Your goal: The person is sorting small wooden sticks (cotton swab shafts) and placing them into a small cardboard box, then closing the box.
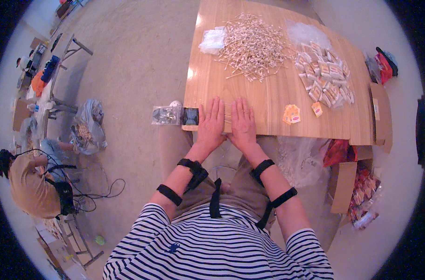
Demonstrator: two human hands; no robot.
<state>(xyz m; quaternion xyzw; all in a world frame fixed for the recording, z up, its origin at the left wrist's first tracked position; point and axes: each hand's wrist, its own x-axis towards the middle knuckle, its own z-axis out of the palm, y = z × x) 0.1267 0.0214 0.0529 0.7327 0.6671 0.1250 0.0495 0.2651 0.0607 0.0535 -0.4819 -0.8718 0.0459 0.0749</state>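
Note:
Both of my hands lie flat at the near edge of the wooden table, fingers straight and pointing away from me. Between them is a small row of cotton swabs [228,113], lined up side by side. My left hand [211,123] borders the row on its left, and my right hand [243,123] borders it on the right. Farther back spreads a big loose pile of cotton swabs [254,46]. Several small orange-and-white cards [291,113] rest to the right of my right hand, with another card [317,109] beside them.
Many filled swab packets [325,74] are heaped at the table's right, near clear plastic bags [308,35]. More clear bags [213,39] lie left of the pile. A black item [191,116] and a clear pouch [166,115] sit at the left edge. Cardboard boxes [344,186] stand right; another person [37,186] sits left.

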